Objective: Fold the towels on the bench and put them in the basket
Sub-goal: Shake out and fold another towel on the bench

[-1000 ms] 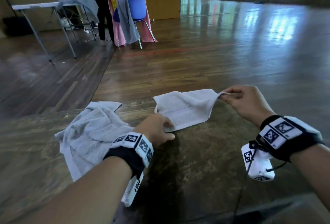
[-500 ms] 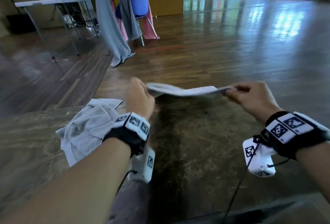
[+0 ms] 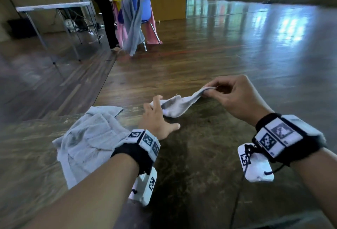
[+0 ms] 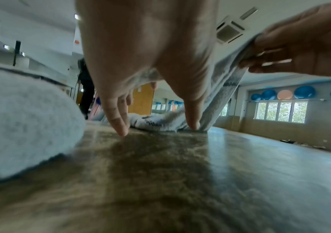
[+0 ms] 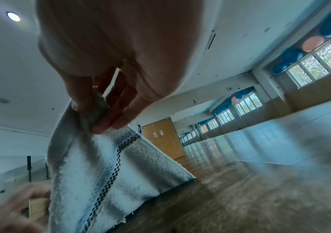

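Head view showed the small towel (image 3: 175,105) mid-fold on the table (image 3: 209,155): the right hand (image 3: 235,99) pinched one raised end, the left hand (image 3: 156,119) lay beside it with fingers spread, gripping nothing. Next, probably, lay that end across and flatten it.

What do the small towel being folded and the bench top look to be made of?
Small white towel: looped terry, likely cotton; fuzzy pile, woven checkered stripe, frayed threads. Mottled brown bench top: hard, worn, semi-glossy, perhaps stone or lacquered wood; it reflects window light.

Left hand (image 4: 146,52), fingertips (image 4: 120,126) on bench (image 4: 180,173)
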`<state>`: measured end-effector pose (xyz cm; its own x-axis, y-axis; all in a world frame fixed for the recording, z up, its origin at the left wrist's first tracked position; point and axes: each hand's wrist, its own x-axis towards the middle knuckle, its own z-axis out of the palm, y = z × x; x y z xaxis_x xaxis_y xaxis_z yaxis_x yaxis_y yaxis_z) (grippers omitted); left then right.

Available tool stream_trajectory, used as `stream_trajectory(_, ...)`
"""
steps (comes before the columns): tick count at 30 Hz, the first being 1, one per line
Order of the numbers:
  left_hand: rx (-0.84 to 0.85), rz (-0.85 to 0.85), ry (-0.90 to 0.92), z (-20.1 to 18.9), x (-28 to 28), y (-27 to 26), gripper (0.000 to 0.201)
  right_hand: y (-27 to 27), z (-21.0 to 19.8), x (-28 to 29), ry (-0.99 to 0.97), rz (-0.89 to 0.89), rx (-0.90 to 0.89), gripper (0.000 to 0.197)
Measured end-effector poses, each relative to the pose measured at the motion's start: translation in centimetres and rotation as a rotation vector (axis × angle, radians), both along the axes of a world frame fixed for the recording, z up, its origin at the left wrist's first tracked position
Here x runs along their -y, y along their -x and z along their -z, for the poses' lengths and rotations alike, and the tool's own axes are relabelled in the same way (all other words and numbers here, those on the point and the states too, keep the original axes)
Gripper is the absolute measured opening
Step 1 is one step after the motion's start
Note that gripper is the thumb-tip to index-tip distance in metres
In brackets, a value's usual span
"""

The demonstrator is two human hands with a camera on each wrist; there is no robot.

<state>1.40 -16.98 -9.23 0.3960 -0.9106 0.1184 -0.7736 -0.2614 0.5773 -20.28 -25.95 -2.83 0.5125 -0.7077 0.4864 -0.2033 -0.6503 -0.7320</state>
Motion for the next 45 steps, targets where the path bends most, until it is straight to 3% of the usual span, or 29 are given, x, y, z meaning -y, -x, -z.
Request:
stream_trajectory(4, -0.004, -0.052, -0.108, -0.2, 3.1, -1.7, 0.106, -0.7, -1.1, 1.4, -0.012, -0.055, 0.036, 0.005)
stream_trajectory(8, 0.072, 0.043, -0.291, -1.1, 7.5, -3.7, 0.106, -0.9, -1.1, 4.0, -0.186, -0.092, 0.118, 0.007)
stream_trajectory(10, 0.124, 0.054, -0.357, -1.6, 8.7, -4.1, 0.089, -0.6, -0.8, 5.2, -0.207, -0.104, 0.117, 0.009)
stream_trajectory(12, 0.152, 0.041, -0.381, -2.0, 9.4, -4.6, 0.051, -0.4, -0.5, 6.1, -0.181, -0.105, 0.098, 0.009)
stream_trajectory(14, 0.064, 0.028, -0.363, -2.5, 9.8, -5.2, 0.012, -0.5, -0.1, 6.9, -0.167, -0.045, 0.128, 0.011)
stream_trajectory(15, 0.023, 0.008, -0.331, -2.9, 10.0, -5.5, 0.006, -0.7, 0.1, 7.3, -0.167, 0.009, 0.156, 0.014)
stream_trajectory(17, 0.062, -0.085, -0.219, -4.0, 10.2, -6.3, 0.010, -1.2, 0.7, 7.9, -0.145, 0.164, 0.196, 0.017)
stream_trajectory(20, 0.151, -0.296, 0.113, -6.0, 10.3, -7.5, 0.021, -1.3, 1.4, 8.7, -0.078, 0.407, 0.180, 0.012)
stream_trajectory(22, 0.150, -0.389, 0.235, -6.8, 10.2, -8.5, 0.032, -1.1, 1.6, 9.1, -0.082, 0.471, 0.188, 0.011)
stream_trajectory(28, -0.050, -0.335, 0.118, -6.1, 8.7, -9.6, 0.022, -1.2, 2.7, 10.1, -0.362, 0.336, 0.238, 0.012)
stream_trajectory(30, -0.020, -0.361, 0.228, -6.1, 8.4, -9.4, 0.014, -1.5, 2.6, 10.0, -0.420, 0.331, 0.273, 0.012)
stream_trajectory(33, 0.086, -0.369, 0.483, -7.1, 8.4, -8.7, 0.006, -2.1, 1.3, 9.5, -0.380, 0.309, 0.488, 0.017)
stream_trajectory(36, 0.088, -0.302, 0.339, -7.0, 7.9, -8.7, 0.022, -2.1, -0.3, 9.5, -0.320, 0.237, 0.635, 0.013)
stream_trajectory(38, 0.094, -0.190, 0.175, -6.0, 7.0, -8.9, 0.022, -1.9, 0.0, 9.6, -0.270, 0.258, 0.482, 0.013)
stream_trajectory(41, -0.012, -0.050, 0.082, -4.5, 4.9, -9.4, 0.027, -1.0, 1.6, 9.4, -0.112, 0.350, 0.131, 0.019)
stream_trajectory(45, -0.194, 0.041, 0.044, -3.4, 1.3, -9.2, 0.024, 1.4, 1.2, 7.9, -0.148, 0.240, -0.005, 0.021)
